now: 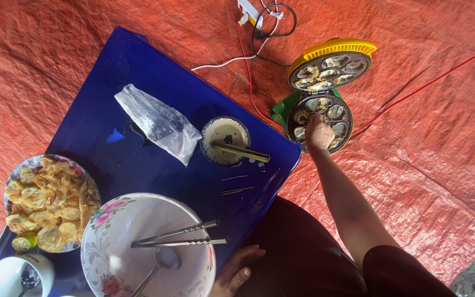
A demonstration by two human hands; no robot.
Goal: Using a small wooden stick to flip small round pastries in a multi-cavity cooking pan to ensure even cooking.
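Clutter crowds the low blue plastic table (138, 77): a crumpled clear plastic bag (158, 124) at its centre, a small round dish with brass tongs across it (225, 140) at three o'clock from the bag, a plate of golden fried cakes (48, 201) at eight o'clock, and a large white floral bowl with steel tongs (149, 247) at six o'clock. The right hand (319, 132) reaches past the table's corner onto the lower plate of the open round cake maker with yellow lid (325, 91), fingers curled down among its filled moulds; whether they pinch anything cannot be told. The left hand (238, 269) lies slack beside the bowl.
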